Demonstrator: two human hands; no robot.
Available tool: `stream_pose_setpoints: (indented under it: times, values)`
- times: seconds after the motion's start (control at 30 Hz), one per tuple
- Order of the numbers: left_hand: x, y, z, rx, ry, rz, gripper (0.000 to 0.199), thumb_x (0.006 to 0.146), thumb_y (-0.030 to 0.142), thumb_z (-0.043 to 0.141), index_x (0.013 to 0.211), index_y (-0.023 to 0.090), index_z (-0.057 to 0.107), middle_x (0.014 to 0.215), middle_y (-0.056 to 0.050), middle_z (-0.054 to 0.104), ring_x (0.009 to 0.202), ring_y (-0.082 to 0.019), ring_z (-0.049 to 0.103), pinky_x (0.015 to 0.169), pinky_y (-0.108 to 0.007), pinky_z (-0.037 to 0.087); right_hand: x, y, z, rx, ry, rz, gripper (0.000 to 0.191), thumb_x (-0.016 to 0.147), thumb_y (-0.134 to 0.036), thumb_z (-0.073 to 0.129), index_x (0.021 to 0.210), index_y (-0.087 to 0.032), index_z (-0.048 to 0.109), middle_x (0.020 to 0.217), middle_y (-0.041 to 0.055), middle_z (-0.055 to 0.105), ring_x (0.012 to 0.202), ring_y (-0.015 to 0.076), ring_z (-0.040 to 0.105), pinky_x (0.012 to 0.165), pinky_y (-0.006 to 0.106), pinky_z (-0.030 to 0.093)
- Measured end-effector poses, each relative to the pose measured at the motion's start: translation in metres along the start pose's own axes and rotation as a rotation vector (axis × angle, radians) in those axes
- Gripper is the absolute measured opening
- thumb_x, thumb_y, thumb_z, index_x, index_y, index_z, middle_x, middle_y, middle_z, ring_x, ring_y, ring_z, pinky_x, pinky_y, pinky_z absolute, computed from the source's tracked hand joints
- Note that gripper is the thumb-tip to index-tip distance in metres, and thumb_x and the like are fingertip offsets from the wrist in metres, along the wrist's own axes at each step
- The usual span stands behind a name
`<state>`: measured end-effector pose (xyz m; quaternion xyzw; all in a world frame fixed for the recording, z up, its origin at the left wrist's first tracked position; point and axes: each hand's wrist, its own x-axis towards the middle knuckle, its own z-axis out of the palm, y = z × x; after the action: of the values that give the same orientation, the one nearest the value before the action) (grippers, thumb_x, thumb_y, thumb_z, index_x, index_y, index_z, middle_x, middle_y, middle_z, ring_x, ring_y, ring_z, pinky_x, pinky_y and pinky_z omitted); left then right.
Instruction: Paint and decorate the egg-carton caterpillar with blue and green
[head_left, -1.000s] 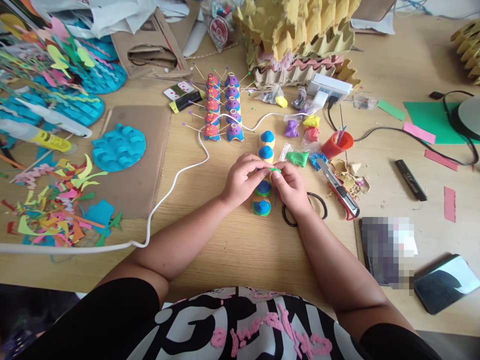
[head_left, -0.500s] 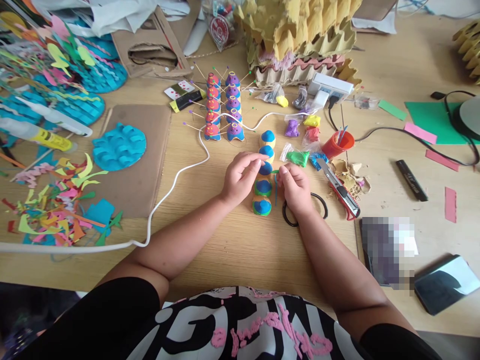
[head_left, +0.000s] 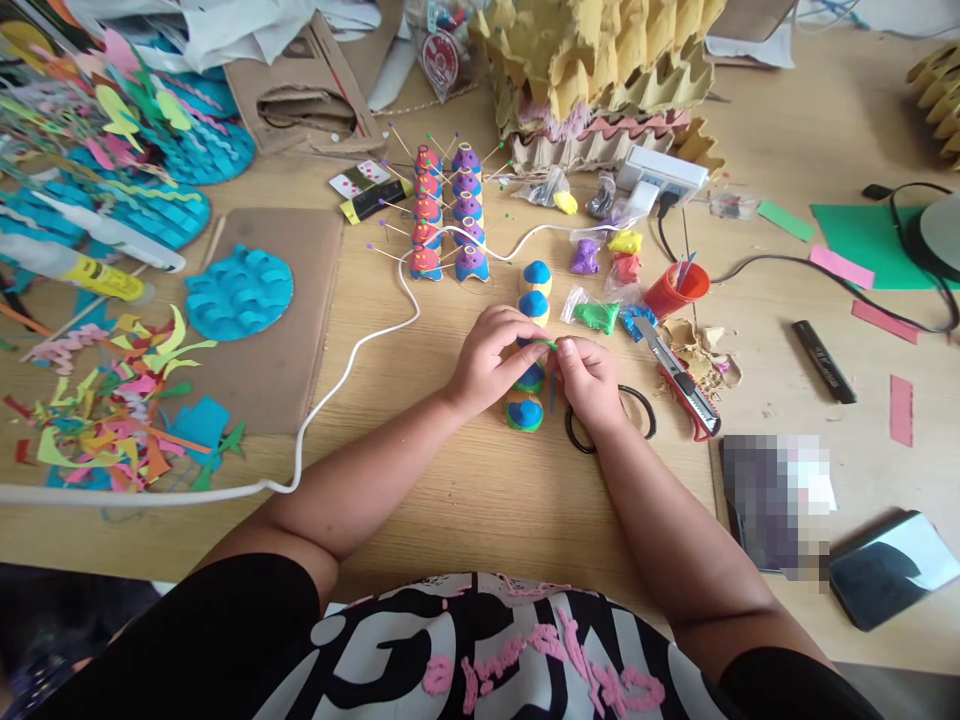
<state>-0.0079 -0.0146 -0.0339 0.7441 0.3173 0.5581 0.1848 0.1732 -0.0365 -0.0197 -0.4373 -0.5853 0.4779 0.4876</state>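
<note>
Between the fingertips of both hands is a small thin piece of green modelling clay (head_left: 550,345). My left hand (head_left: 489,362) pinches its left end, and my right hand (head_left: 592,380) grips the other end with thumb and finger. Under them stands an egg-carton strip (head_left: 533,306) of several cups topped with blue clay; the nearest cup (head_left: 523,412) also has a green band round it. My hands hide part of the middle cups. A thin blue stick (head_left: 553,392) shows just below my right fingers; I cannot tell whether it is held.
Two finished-looking rows of decorated cups (head_left: 469,208) stand behind. Bagged clay (head_left: 598,316), a red cup (head_left: 677,290), a box cutter (head_left: 684,380) and black-handled scissors (head_left: 639,408) lie to the right. A white cable (head_left: 352,352) crosses the left side, near paper scraps (head_left: 127,420).
My left hand has moved right and slightly down to meet my right hand. Its fingers now pinch the green clay, which earlier showed only at my right fingertips.
</note>
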Motion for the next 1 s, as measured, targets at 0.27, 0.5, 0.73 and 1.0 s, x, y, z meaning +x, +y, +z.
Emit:
stream_pose_setpoints:
  times: [0.27, 0.5, 0.73, 1.0]
  values:
    - [0.0007, -0.0006, -0.0012, -0.058, 0.057, -0.112, 0.025, 0.109, 0.045, 0.072, 0.096, 0.024, 0.076, 0.094, -0.002, 0.08, 0.096, -0.018, 0.074, 0.095, -0.038, 0.058, 0.0024, 0.0027, 0.0037, 0.106, -0.056, 0.001, 0.054, 0.093, -0.079, 0.076, 0.095, -0.025, 0.069, 0.075, -0.0038, 0.059, 0.066, 0.0129, 0.049, 0.064, 0.03, 0.045]
    - [0.0011, 0.0027, -0.0027, -0.039, 0.008, -0.153, 0.035, 0.109, 0.053, 0.068, 0.094, 0.024, 0.079, 0.095, -0.004, 0.082, 0.099, -0.02, 0.076, 0.097, -0.041, 0.06, 0.0022, 0.0032, 0.0047, 0.054, -0.03, 0.026, 0.059, 0.088, -0.082, 0.079, 0.091, -0.024, 0.068, 0.077, -0.0032, 0.061, 0.067, 0.0124, 0.051, 0.063, 0.029, 0.044]
    - [-0.0014, 0.006, -0.003, -0.071, -0.013, -0.136, 0.028, 0.11, 0.044, 0.067, 0.124, 0.024, 0.081, 0.109, -0.007, 0.083, 0.106, -0.02, 0.076, 0.102, -0.04, 0.059, 0.0024, -0.0026, 0.0024, 0.094, 0.038, 0.02, 0.061, 0.091, -0.081, 0.077, 0.077, -0.023, 0.063, 0.066, -0.0044, 0.053, 0.062, 0.0114, 0.042, 0.059, 0.028, 0.038]
    - [-0.0003, 0.0017, 0.0017, -0.052, 0.014, -0.147, 0.023, 0.107, 0.045, 0.073, 0.103, 0.024, 0.081, 0.101, -0.005, 0.084, 0.101, -0.02, 0.077, 0.098, -0.04, 0.06, 0.0025, 0.0014, 0.0019, 0.101, 0.004, 0.016, 0.058, 0.092, -0.083, 0.074, 0.088, -0.025, 0.067, 0.071, -0.004, 0.054, 0.065, 0.0134, 0.046, 0.063, 0.03, 0.042]
